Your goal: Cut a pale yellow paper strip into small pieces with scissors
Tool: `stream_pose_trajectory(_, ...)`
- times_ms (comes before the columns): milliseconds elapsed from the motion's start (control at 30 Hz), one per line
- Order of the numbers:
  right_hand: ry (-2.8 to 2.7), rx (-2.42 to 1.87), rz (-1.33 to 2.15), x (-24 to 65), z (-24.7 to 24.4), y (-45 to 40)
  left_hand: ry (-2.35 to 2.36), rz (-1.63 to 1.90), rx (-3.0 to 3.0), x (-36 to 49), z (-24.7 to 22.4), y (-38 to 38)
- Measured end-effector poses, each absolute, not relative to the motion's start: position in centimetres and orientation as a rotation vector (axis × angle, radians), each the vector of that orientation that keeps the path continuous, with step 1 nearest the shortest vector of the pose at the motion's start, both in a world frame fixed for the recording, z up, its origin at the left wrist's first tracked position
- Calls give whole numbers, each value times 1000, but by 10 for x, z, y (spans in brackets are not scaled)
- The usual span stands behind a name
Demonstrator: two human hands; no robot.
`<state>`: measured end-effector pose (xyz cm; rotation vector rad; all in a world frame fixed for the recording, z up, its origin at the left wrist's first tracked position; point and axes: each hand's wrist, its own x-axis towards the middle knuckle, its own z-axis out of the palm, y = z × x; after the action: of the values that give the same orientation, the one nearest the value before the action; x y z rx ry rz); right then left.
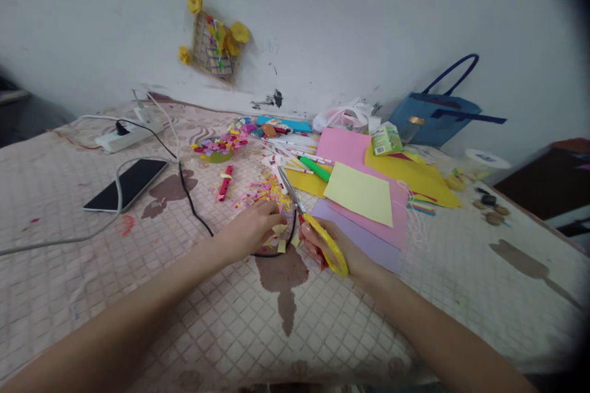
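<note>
My right hand [318, 242] grips a pair of scissors [330, 247] with yellow handles. Their metal blades point up and away to the left, over the heap of scraps. Beside them, my left hand [255, 227] is closed, its fingers curled down at the near edge of the paper scraps [265, 191], which are pink, yellow and red. Whatever its fingertips may hold is hidden. Small pale yellow paper pieces [281, 246] lie just below the fingers, near a black cable [191, 204]. To the right of the scissors, a pale yellow sheet [359, 193] rests on pink and lilac paper.
At left lie a dark-screened tablet or phone [129, 184] and a white power strip [129, 137]. A red strip [225, 183], a dish of colourful cut pieces [219, 156] and a green marker [314, 168] are farther back. A blue bag [436, 116] leans against the wall.
</note>
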<state>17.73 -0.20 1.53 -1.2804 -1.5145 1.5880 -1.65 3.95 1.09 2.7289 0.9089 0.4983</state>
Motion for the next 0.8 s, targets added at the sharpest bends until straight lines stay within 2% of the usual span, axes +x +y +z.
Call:
stream_pose_trajectory(267, -1482, -1288, 1620, 180, 11, 0, 883, 557, 2704, -17, 12, 45)
stream_pose_trajectory(433, -1516, -1248, 1564, 180, 13, -1, 1054, 641, 2225, -18, 21, 43)
stream_pose_trajectory(567, -1508, -1261, 1442, 178, 12, 1, 892, 659, 1750, -13, 19, 42)
stream_pose_trajectory(800, -1563, -1274, 1204, 175, 1, 3, 775, 623, 1524, -6, 10, 34)
